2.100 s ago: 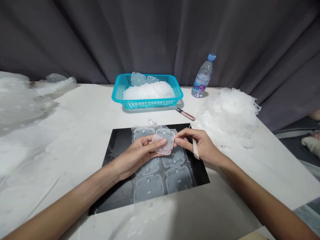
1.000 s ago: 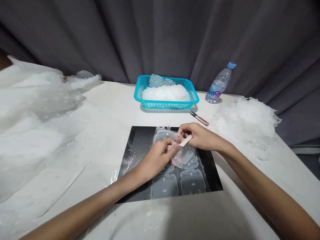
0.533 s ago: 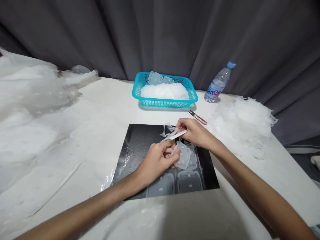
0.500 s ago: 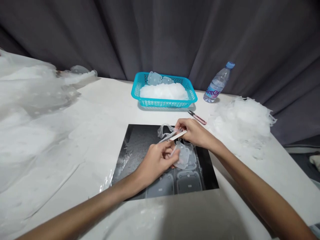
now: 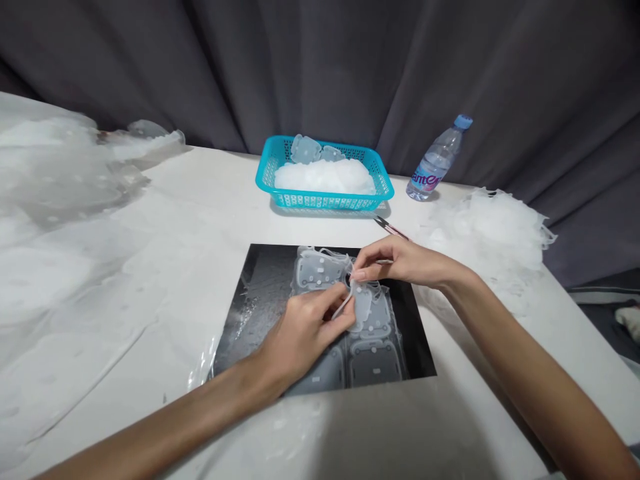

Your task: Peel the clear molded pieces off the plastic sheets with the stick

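A black mat [image 5: 265, 300] lies on the white table with a translucent moulded plastic sheet [image 5: 373, 353] of several rounded pieces on it. My left hand [image 5: 305, 330] is closed, pinching one translucent plastic piece [image 5: 361, 308] lifted on edge above the sheet. My right hand [image 5: 400, 261] is closed too, its fingertips pinching the top of the same piece, with a thin tool held in the fingers, mostly hidden. Thin strips of plastic trim curl around the piece.
A turquoise basket [image 5: 325, 198] heaped with white plastic pieces stands behind the mat. A water bottle [image 5: 437, 160] stands at the back right. A pink-handled cutter [image 5: 393, 229] lies by my right hand. A scrap heap [image 5: 493, 230] lies right; plastic sheets [image 5: 60, 200] cover the left.
Both hands have turned the plastic piece onto its edge and shifted slightly. My right hand's tool, plainly seen before, is now mostly hidden. The head view drifted a little.
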### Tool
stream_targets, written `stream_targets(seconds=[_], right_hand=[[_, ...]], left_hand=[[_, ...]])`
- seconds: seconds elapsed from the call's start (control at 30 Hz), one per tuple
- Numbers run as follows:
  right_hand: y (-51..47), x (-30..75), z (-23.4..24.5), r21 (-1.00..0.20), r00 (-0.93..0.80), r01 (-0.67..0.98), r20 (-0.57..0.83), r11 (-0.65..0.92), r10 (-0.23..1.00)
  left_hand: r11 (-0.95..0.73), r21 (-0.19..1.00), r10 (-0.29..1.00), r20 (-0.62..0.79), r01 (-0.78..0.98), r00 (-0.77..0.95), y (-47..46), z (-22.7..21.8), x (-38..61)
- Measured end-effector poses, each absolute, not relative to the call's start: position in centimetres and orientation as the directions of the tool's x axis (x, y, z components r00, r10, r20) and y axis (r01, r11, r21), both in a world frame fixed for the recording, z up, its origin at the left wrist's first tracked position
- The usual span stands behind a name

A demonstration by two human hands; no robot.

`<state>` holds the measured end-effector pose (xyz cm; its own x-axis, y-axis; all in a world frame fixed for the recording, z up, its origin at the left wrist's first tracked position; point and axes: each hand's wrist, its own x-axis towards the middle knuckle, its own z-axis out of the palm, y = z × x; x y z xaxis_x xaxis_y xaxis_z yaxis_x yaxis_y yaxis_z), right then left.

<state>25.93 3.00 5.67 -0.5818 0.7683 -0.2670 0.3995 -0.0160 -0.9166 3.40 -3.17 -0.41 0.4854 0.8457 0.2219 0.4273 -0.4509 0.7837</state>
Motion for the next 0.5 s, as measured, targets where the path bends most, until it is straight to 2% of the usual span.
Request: stream_targets(seconds=[0.27,0.5], right_hand=[[3.21,26.69,5.9,-0.937,-0.627,0.349,-0.251,-0.022,0.737],[3.16,26.93,6.35,-0.933,-0.663,0.356,-0.207,0.06,0.719]], left_hand=[[-0.579,0.689,0.798,0.368,0.436,0.478,-2.91,-0.23,3.22],[-0.622,0.644,0.778,0.444,0.445,0.445,-2.71,0.16,3.12]])
